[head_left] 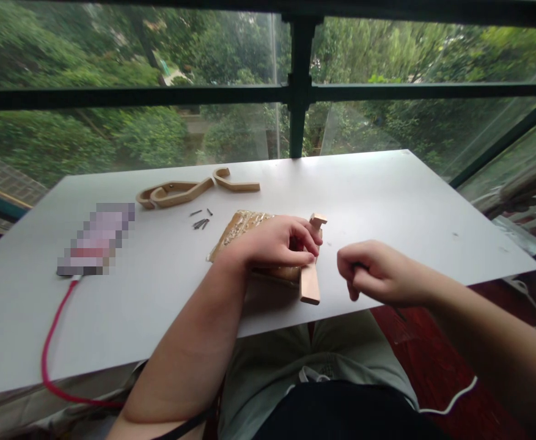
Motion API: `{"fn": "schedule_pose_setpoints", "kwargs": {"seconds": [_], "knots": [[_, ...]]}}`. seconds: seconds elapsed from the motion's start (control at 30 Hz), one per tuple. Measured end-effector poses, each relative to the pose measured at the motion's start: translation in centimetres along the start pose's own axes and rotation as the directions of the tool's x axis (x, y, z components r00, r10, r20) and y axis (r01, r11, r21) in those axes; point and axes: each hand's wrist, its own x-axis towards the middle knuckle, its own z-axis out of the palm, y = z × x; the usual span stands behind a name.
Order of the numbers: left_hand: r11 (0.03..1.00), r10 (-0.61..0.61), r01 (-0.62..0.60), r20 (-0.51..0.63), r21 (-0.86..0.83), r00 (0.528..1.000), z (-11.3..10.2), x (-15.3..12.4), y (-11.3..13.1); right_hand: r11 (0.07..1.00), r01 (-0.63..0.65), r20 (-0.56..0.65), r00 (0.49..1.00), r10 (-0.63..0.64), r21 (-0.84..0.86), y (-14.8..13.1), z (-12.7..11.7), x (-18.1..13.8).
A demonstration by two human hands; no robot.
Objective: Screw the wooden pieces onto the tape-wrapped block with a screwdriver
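Note:
My left hand [290, 238] is closed around a pale wooden bar [310, 286]. The bar's near end points towards me, and a small wooden end piece [318, 219] shows past my fingers at the far side. Under that hand lies a flat brown packet in clear, shiny wrap [235, 232]. To the right of the bar, apart from it, my right hand [371, 272] is curled into a fist over the table. Its fingers hide whatever may be inside; a thin dark bit shows below the wrist, and I cannot tell whether it belongs to something held.
Bent wooden hooks [183, 197] lie at the back left, with another curved wooden hook [240, 186] beside them. Several dark screws [200, 224] rest in front. A blurred-out phone [98, 238] with a red cable [50, 342] is on the white table [387, 183], near windows.

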Motion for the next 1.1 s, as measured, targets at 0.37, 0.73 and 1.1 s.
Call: {"fn": "schedule_pose_setpoints", "kwargs": {"seconds": [0.37,0.73,1.1], "knots": [[1.0,0.009,-0.009,0.02,-0.005,1.0,-0.2,-0.1,-0.2,0.94,-0.002,-0.092,0.995,0.036,0.34,2.2,6.4,2.0],[0.997,0.064,-0.063,0.026,-0.034,0.998,-0.3,-0.1,-0.8,0.943,0.007,-0.123,0.992,0.036,0.332,2.2,6.7,2.2],[0.998,0.061,-0.06,0.019,-0.028,0.998,-0.2,0.0,-0.7,0.966,0.079,-0.172,0.984,-0.037,0.246,2.5,5.1,1.7]]}}
